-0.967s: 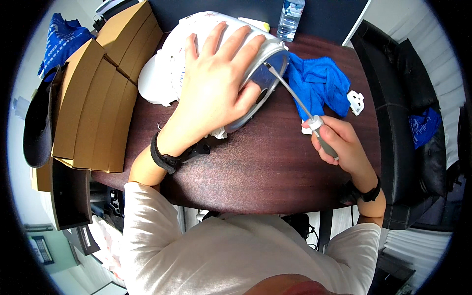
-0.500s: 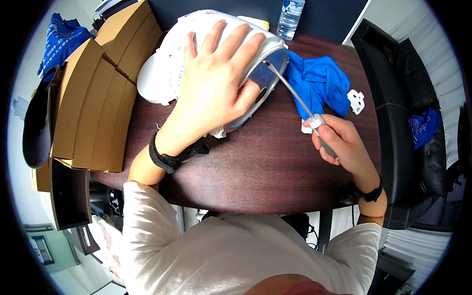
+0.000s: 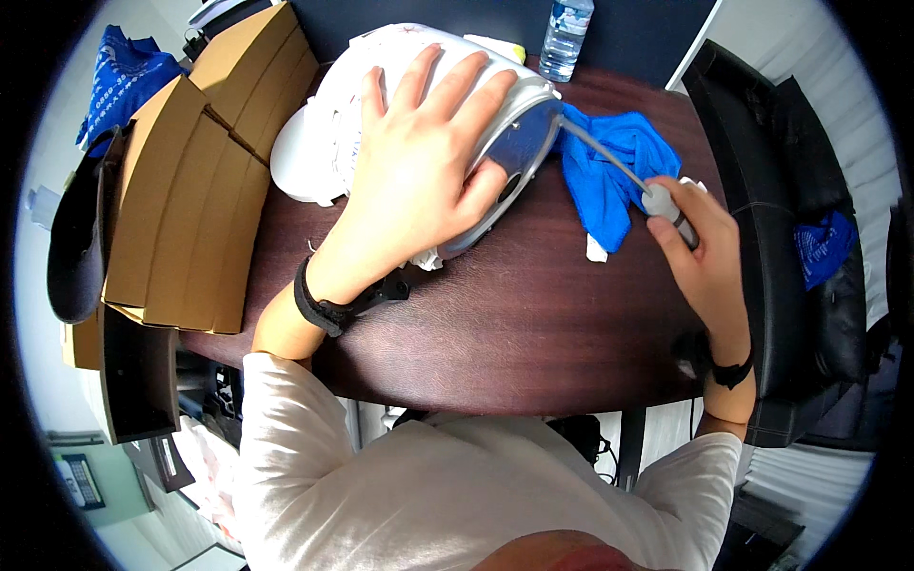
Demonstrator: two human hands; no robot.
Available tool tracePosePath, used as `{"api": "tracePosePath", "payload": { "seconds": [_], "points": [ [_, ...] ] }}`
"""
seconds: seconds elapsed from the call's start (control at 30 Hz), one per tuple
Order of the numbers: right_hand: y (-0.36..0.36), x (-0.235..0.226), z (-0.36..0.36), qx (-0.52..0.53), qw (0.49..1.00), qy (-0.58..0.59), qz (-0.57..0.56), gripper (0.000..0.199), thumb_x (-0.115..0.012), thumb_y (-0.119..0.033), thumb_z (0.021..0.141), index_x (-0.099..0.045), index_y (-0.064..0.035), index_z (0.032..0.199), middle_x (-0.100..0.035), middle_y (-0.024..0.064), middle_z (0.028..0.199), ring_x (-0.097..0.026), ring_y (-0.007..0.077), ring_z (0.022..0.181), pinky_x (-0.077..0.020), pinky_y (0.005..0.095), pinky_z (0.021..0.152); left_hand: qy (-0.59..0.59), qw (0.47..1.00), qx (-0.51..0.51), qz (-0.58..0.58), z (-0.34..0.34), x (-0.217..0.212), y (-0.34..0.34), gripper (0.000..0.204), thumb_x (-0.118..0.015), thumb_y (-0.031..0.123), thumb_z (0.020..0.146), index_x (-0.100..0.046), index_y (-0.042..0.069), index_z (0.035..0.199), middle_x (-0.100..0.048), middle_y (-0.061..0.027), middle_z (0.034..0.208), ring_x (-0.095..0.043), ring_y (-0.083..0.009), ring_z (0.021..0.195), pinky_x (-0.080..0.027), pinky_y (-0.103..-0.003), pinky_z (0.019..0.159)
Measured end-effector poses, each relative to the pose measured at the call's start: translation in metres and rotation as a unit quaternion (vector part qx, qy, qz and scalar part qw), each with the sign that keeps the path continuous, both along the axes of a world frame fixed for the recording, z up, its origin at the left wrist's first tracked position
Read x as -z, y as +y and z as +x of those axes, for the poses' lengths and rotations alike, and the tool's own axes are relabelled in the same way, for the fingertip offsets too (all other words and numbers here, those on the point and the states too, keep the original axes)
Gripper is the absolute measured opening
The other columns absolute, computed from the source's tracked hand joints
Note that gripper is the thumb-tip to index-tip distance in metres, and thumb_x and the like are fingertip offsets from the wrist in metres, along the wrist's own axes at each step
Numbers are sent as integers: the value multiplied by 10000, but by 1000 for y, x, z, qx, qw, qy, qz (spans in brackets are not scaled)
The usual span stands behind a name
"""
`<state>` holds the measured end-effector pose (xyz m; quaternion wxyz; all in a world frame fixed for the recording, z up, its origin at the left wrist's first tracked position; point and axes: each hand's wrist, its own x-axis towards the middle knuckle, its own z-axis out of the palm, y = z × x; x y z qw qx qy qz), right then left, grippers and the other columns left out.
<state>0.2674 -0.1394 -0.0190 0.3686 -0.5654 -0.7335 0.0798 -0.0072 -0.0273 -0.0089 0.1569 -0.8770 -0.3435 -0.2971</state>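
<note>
A white rounded appliance (image 3: 333, 105) lies on its side at the back of the table, its shiny bluish underside (image 3: 519, 143) turned to the right. My left hand (image 3: 433, 157) rests on top of it, fingers spread, the thumb at the underside's rim. In my right hand (image 3: 703, 243) is a screwdriver (image 3: 609, 157) with a grey handle, pointing up and left. Its tip appears near the rim of the underside; whether they touch I cannot tell. Behind the shaft lies a crumpled blue cloth (image 3: 600, 195). A small white piece is mostly hidden behind my right hand.
Brown cardboard boxes (image 3: 181, 209) stand along the left side of the dark wooden table (image 3: 514, 324). A water bottle (image 3: 566, 40) stands at the back by a dark partition. Right of the table is a black sofa (image 3: 762, 257).
My right hand has moved right and slightly up with the screwdriver, whose tip has left the bluish underside for the area by its rim. My left hand stays on the appliance.
</note>
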Motion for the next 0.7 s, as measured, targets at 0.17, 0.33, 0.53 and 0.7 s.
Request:
{"api": "tracePosePath", "payload": {
  "seconds": [0.17, 0.33, 0.53, 0.7],
  "points": [
    [-12, 11, -7, -101, 921, 253, -277, 290, -521, -223, 1029, -620, 11, 1169, -575, -3, 784, -465, 27, 544, -354, 207, 482, -4, 1000, 5, 3, 1, 2, 3, 674, -582, 249, 733, -508, 151, 1396, -483, -131, 1452, -392, -395, 1368, -255, -663, 1088],
    [-8, 13, -14, -123, 897, 289, -312, 309, -475, -233, 1045, -595, 15, 1185, -548, -4, 755, -440, 22, 507, -332, 189, 454, -2, 1000, 0, 0, 0, 1, 1, 673, -576, 249, 733, -508, 148, 1395, -482, -132, 1453, -392, -393, 1370, -255, -661, 1087],
    [-8, 12, -15, -110, 901, 277, -314, 283, -473, -226, 1041, -602, -2, 1159, -542, -23, 756, -446, 13, 519, -339, 189, 465, -4, 1000, 1, 1, 1, 1, 1, 669, -574, 238, 730, -511, 146, 1390, -485, -132, 1448, -396, -393, 1366, -255, -667, 1085],
    [-11, 8, -15, -51, 992, 50, -103, 237, -606, -212, 965, -625, -34, 1119, -551, 25, 745, -514, 138, 547, -412, 266, 517, -1, 1000, 3, 8, 2, 2, 1, 659, -573, 229, 733, -514, 141, 1384, -487, -133, 1443, -400, -397, 1360, -264, -675, 1074]
  ]
}}
